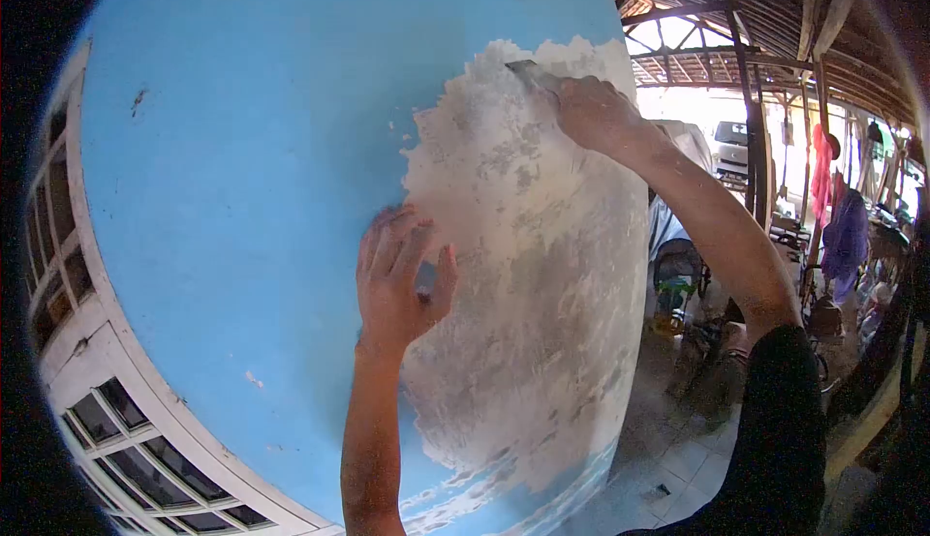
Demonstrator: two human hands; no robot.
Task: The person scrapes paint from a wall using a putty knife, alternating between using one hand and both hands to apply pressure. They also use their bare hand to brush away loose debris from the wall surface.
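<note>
A wall with blue paint (262,197) fills the middle of the view. On its right part the paint is off, leaving a large bare grey-beige patch (542,275) with ragged edges. My right hand (593,115) grips a scraper (528,73), its flat dark blade at the top edge of the patch, close to the remaining blue paint. Lower down, my left hand (399,275) is raised at the patch's left edge, with fingers spread and nothing in them. The fingertips are right by the wall surface.
To the left is a white-framed door with glass panes (145,468). Beyond the wall's right corner lies a roofed area with wooden posts (754,139), hanging cloths (845,236) and cluttered items. A white vehicle (731,149) stands farther back. Pale floor tiles (688,459) show below.
</note>
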